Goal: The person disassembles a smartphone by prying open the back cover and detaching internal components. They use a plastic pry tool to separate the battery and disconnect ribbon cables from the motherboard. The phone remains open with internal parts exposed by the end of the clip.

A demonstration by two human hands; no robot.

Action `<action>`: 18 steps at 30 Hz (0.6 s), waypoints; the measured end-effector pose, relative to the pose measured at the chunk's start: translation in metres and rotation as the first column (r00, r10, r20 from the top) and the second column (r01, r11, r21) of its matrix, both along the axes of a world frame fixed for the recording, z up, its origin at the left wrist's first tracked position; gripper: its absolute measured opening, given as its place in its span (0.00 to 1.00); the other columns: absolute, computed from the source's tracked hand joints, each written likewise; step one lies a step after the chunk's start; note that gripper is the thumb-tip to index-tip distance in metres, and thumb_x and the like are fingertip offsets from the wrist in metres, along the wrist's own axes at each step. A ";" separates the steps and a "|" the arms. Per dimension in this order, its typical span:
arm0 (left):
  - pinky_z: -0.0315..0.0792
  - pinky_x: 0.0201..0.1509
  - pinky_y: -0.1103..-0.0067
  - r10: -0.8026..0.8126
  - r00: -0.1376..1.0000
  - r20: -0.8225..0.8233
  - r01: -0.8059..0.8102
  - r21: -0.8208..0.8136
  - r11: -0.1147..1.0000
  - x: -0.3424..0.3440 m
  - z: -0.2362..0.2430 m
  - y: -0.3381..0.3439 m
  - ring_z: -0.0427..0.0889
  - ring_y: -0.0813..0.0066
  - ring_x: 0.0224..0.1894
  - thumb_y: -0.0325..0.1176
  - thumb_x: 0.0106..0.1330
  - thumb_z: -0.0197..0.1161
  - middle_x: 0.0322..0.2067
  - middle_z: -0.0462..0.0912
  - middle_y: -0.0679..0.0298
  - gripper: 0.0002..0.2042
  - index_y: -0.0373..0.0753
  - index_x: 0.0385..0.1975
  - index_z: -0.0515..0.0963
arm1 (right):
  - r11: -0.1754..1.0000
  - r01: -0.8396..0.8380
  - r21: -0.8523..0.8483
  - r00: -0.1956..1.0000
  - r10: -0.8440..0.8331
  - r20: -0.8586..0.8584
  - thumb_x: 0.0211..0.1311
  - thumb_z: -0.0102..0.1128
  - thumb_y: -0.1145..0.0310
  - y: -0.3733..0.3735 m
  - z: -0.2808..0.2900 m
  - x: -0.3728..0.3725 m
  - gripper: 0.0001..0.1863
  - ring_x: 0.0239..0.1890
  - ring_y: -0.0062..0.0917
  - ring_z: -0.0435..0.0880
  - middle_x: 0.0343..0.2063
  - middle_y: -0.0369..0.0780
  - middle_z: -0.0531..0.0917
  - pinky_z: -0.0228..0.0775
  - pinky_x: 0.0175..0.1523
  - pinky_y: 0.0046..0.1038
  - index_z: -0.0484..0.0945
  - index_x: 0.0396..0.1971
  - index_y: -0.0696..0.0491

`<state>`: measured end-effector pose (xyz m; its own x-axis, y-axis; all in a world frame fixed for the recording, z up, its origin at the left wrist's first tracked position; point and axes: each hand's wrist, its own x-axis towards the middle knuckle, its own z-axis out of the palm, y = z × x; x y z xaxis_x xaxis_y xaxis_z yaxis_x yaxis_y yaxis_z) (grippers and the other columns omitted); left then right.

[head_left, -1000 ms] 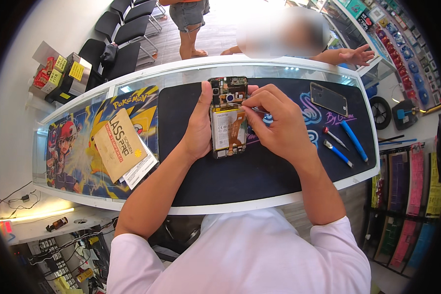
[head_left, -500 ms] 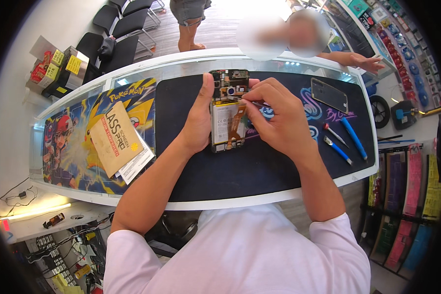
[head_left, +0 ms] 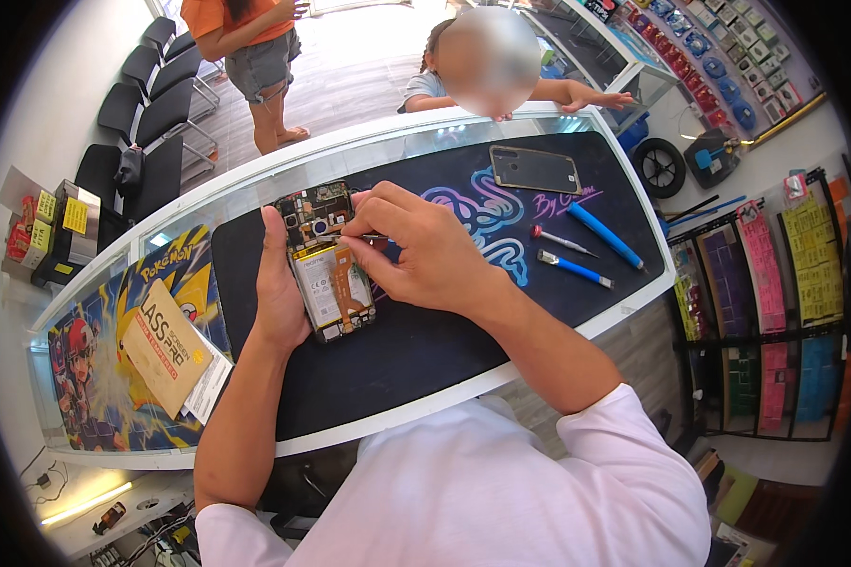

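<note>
An opened smartphone is tilted over the dark mat, its battery, circuit board and camera parts exposed. An orange-brown flex cable runs down over the battery. My left hand grips the phone's left edge, thumb along the side. My right hand is closed in a pinch on thin metal tweezers, mostly hidden by the fingers. Their tip reaches the board just above the battery, by the camera lens. Other right-hand fingers rest near the phone's upper right edge.
On the dark mat lie a phone back cover, a screwdriver, a blue-handled cutter and a blue pen-like tool. Left, a cardboard envelope covers papers. Across the counter, a person's arm rests on the edge; another person stands.
My view has turned, so the counter appears slanted and the phone further left. Both hands keep their hold, the tweezers still at the board. The standing person shows more fully.
</note>
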<state>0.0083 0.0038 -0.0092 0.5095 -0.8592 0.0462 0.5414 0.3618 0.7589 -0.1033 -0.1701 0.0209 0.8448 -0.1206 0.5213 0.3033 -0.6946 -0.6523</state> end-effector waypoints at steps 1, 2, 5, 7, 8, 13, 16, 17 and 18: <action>0.86 0.64 0.64 -0.006 1.000 0.000 0.006 0.002 1.000 0.000 0.000 0.000 0.89 0.60 0.60 0.73 0.83 0.36 0.60 0.86 0.52 0.44 0.35 0.72 0.74 | 1.000 0.000 0.000 1.000 0.000 -0.002 0.64 0.75 0.76 0.000 0.000 0.000 0.07 0.48 0.42 0.93 0.41 0.46 0.88 0.86 0.44 0.34 0.86 0.39 0.56; 0.86 0.64 0.64 -0.009 1.000 -0.009 0.009 -0.002 1.000 0.001 0.000 0.000 0.89 0.60 0.60 0.73 0.83 0.36 0.60 0.86 0.52 0.44 0.35 0.72 0.75 | 1.000 -0.010 0.013 1.000 0.009 0.006 0.64 0.75 0.76 0.000 0.000 0.000 0.07 0.47 0.42 0.93 0.41 0.46 0.88 0.86 0.44 0.34 0.86 0.39 0.56; 0.86 0.64 0.64 -0.003 1.000 -0.026 0.004 0.002 1.000 0.000 0.000 0.000 0.89 0.61 0.60 0.73 0.83 0.36 0.60 0.86 0.53 0.44 0.36 0.72 0.75 | 1.000 -0.002 0.013 1.000 0.002 -0.017 0.63 0.75 0.76 0.000 0.001 0.000 0.07 0.47 0.41 0.94 0.41 0.46 0.88 0.86 0.45 0.34 0.86 0.39 0.56; 0.86 0.64 0.64 -0.008 0.999 -0.037 0.008 0.005 1.000 0.000 0.000 0.000 0.89 0.62 0.60 0.73 0.83 0.36 0.61 0.86 0.53 0.44 0.36 0.72 0.75 | 1.000 0.006 -0.009 1.000 -0.006 -0.003 0.63 0.75 0.76 0.000 0.001 0.001 0.07 0.46 0.41 0.93 0.41 0.46 0.88 0.86 0.45 0.33 0.86 0.39 0.57; 0.86 0.64 0.64 -0.016 0.999 -0.042 0.016 0.004 1.000 0.000 0.000 0.001 0.89 0.62 0.60 0.73 0.83 0.36 0.61 0.86 0.52 0.44 0.36 0.72 0.75 | 1.000 0.000 0.001 1.000 0.000 0.012 0.63 0.75 0.76 0.000 0.001 0.001 0.07 0.46 0.41 0.93 0.41 0.46 0.87 0.86 0.45 0.33 0.86 0.39 0.57; 0.87 0.62 0.66 -0.051 0.998 -0.045 0.051 -0.002 0.999 0.000 0.001 0.001 0.90 0.62 0.59 0.74 0.83 0.37 0.61 0.86 0.52 0.44 0.36 0.72 0.75 | 0.999 -0.007 0.042 1.000 0.008 -0.010 0.64 0.75 0.78 0.000 0.001 0.001 0.07 0.45 0.40 0.93 0.40 0.46 0.87 0.85 0.46 0.32 0.86 0.39 0.58; 0.86 0.63 0.67 -0.065 0.997 -0.033 0.065 -0.008 0.998 0.002 0.002 0.001 0.90 0.64 0.59 0.74 0.82 0.38 0.60 0.87 0.54 0.44 0.36 0.72 0.75 | 1.000 0.010 0.018 1.000 -0.010 0.010 0.65 0.74 0.79 0.001 0.002 0.001 0.06 0.45 0.38 0.93 0.40 0.47 0.87 0.84 0.47 0.31 0.85 0.39 0.59; 0.86 0.62 0.67 -0.031 0.999 -0.038 0.032 0.020 0.999 0.001 0.002 0.002 0.90 0.65 0.59 0.74 0.83 0.38 0.59 0.87 0.54 0.43 0.37 0.71 0.76 | 1.000 0.014 0.013 1.000 -0.014 0.027 0.65 0.74 0.80 0.002 0.002 0.002 0.06 0.46 0.37 0.93 0.40 0.47 0.87 0.84 0.47 0.31 0.85 0.39 0.59; 0.86 0.62 0.67 0.000 1.000 -0.030 0.001 0.043 0.999 -0.001 0.002 0.001 0.90 0.66 0.58 0.74 0.83 0.38 0.59 0.87 0.55 0.43 0.37 0.70 0.76 | 0.999 0.006 0.042 1.000 -0.006 0.006 0.65 0.74 0.80 0.004 0.002 0.002 0.06 0.47 0.37 0.93 0.40 0.46 0.87 0.84 0.48 0.31 0.85 0.39 0.59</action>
